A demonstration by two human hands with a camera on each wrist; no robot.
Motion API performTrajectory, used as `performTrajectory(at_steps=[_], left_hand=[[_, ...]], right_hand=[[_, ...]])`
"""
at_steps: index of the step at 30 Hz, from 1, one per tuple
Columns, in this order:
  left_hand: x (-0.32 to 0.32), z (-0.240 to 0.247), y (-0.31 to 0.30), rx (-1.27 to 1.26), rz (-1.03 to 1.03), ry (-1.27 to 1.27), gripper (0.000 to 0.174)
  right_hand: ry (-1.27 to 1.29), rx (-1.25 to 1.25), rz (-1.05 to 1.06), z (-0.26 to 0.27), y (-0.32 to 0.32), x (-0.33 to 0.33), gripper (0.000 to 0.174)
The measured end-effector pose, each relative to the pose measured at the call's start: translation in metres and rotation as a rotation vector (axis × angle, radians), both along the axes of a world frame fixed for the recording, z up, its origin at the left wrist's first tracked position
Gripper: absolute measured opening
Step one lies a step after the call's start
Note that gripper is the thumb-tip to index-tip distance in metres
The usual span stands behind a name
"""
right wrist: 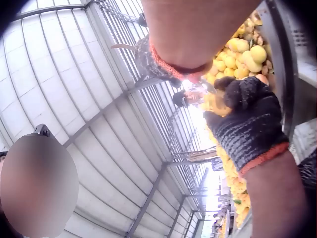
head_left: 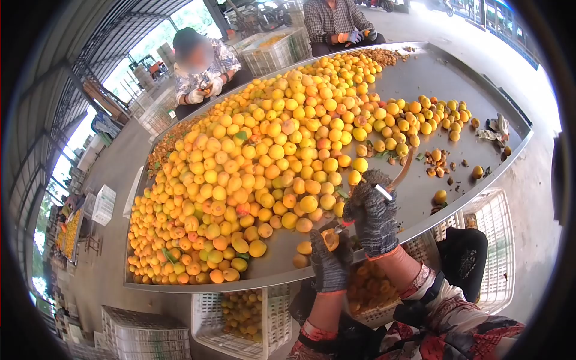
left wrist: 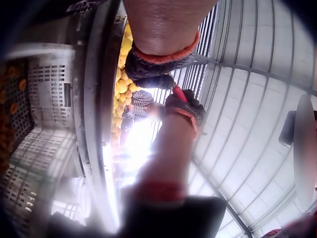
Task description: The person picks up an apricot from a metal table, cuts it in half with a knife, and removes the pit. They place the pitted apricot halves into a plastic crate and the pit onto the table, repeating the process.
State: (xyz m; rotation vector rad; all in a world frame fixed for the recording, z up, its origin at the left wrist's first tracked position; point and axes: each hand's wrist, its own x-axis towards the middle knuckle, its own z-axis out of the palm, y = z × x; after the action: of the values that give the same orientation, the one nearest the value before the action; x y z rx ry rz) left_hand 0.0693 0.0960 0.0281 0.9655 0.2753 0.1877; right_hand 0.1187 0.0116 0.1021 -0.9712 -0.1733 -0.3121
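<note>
Dark grey knitted gloves with orange cuffs cover both hands. In the head view my left hand (head_left: 331, 264) holds a cut orange-yellow fruit (head_left: 330, 239) between thumb and fingers, over the near edge of the metal table (head_left: 282, 277). Just right of it and higher, my right hand (head_left: 373, 216) grips a tool with a curved brown end (head_left: 404, 170) and a red part that points at the fruit. The right wrist view shows the fruit (right wrist: 216, 105) in my left hand (right wrist: 252, 119), close to my right hand (right wrist: 150, 62). A large heap of yellow-orange fruits (head_left: 264, 150) lies beyond.
White plastic crates (head_left: 277, 321) with fruit stand below the near table edge. Loose fruits, scraps and a crumpled cloth (head_left: 497, 129) lie on the table's right part. Two people, one in a patterned shirt (head_left: 225, 60) and one in a checked shirt (head_left: 330, 21), sit across the table.
</note>
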Motion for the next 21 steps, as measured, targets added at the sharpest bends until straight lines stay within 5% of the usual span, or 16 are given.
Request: performTrajectory(at_steps=[2, 4, 7, 20, 21], left_hand=[[0.001, 0.006, -0.001, 0.163, 0.026, -0.008, 0.038], [-0.004, 0.023, -0.003, -0.495, -0.022, 0.086, 0.042], [-0.001, 0.041, -0.012, -0.450, 0.082, 0.159, 0.043], [-0.002, 0.021, -0.013, -0.297, 0.081, 0.129, 0.046], [-0.002, 0.026, -0.016, -0.344, 0.103, 0.100, 0.046]], right_hand=[[0.022, -0.039, -0.038, 0.001, 0.002, 0.001, 0.017], [0.049, 0.079, -0.003, 0.008, 0.003, 0.003, 0.017], [0.172, 0.356, 0.048, 0.008, 0.002, 0.005, 0.018], [0.118, 0.313, 0.144, -0.006, -0.002, -0.002, 0.013], [0.059, 0.163, 0.102, -0.009, -0.002, -0.003, 0.014]])
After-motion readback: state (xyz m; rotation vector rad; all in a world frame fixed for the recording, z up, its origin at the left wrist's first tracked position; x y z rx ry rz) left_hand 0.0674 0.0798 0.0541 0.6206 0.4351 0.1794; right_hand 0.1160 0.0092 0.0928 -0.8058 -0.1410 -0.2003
